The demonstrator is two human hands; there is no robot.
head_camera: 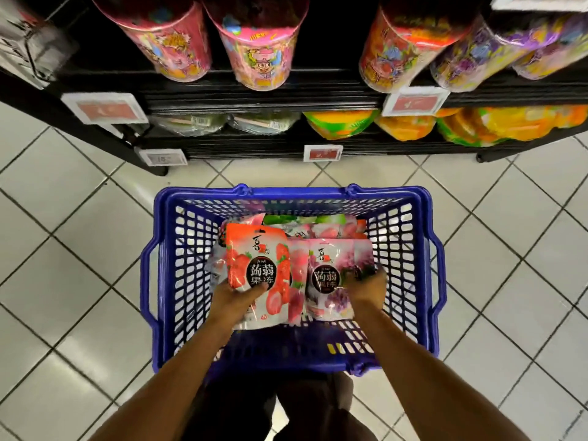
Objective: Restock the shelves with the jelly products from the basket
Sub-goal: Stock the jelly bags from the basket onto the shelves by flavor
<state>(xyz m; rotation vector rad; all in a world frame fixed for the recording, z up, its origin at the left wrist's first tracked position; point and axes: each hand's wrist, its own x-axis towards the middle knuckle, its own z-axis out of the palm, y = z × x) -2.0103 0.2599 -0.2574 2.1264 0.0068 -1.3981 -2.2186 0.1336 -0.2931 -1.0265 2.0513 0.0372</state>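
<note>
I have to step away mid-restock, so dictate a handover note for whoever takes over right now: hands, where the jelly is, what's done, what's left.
Left hand: grips the strawberry jelly pouch.
Right hand: grips the grape jelly pouch.
Both pouches are inside the blue basket on the floor, in front of the shelves. More pouches lie beneath them.
Done: no such pouches are visible on the shelves.
Left: shelve these two, then the others.

One basket [286, 195], two hands [237, 296], five tubs [257, 43].
</note>
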